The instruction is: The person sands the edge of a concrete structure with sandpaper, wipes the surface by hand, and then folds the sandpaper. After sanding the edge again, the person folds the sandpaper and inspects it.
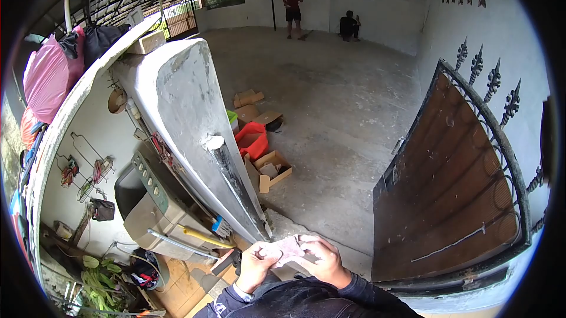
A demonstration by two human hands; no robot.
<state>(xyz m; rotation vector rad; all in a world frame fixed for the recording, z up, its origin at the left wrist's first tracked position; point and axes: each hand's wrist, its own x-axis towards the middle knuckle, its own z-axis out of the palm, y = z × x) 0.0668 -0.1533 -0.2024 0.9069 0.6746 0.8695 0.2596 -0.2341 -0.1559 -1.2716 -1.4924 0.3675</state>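
A small pale pink cloth (285, 251) is stretched between my two hands, in front of my body at the bottom of the view. My left hand (253, 266) grips its left end, thumb on top. The right end is pinched by the fingers of my right hand (325, 260). Dark sleeves cover both forearms. Beyond the cloth lies the concrete step (295, 228) of the doorway.
An open metal gate (448, 188) stands to the right, a white wall end (186, 82) to the left. On the floor ahead are a red bag (252, 141) and cardboard boxes (276, 167). A washing machine (159, 217) is at left. Two people are near the back wall.
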